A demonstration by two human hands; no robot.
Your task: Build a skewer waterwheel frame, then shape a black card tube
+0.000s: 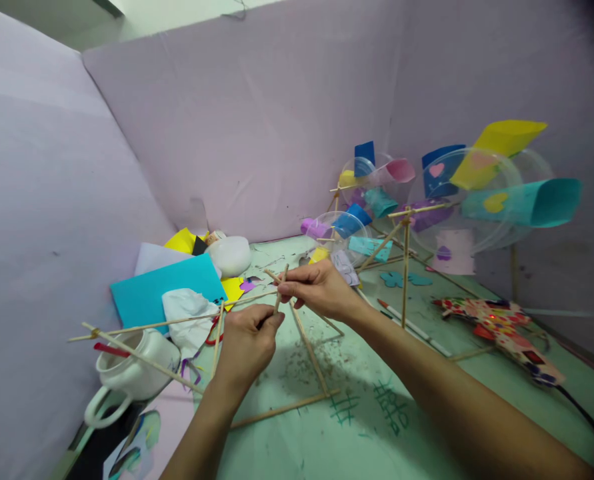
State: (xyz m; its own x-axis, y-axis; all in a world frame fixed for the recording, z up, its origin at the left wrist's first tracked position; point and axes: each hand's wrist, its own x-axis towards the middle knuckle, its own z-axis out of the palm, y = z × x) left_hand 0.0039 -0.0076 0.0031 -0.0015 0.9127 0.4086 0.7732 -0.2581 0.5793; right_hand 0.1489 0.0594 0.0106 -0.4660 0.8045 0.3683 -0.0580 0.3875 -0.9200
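My left hand (247, 343) and my right hand (317, 290) meet over the middle of the green table (427, 427). Both are closed in a pinch on a short wooden stick (280, 290) that stands nearly upright between them. The stick belongs to a frame of thin wooden sticks (307, 350) whose other rods run down to the tabletop and out to the left. My left hand grips the lower part, my right hand the upper part where the rods cross.
A white mug (127, 380) stands at the left beside teal paper (167, 293) and crumpled tissue (189, 313). Paper-and-plastic pinwheels (481, 193) on stick stands fill the back right. A patterned glue gun (501, 330) lies at the right. Lilac walls enclose the table.
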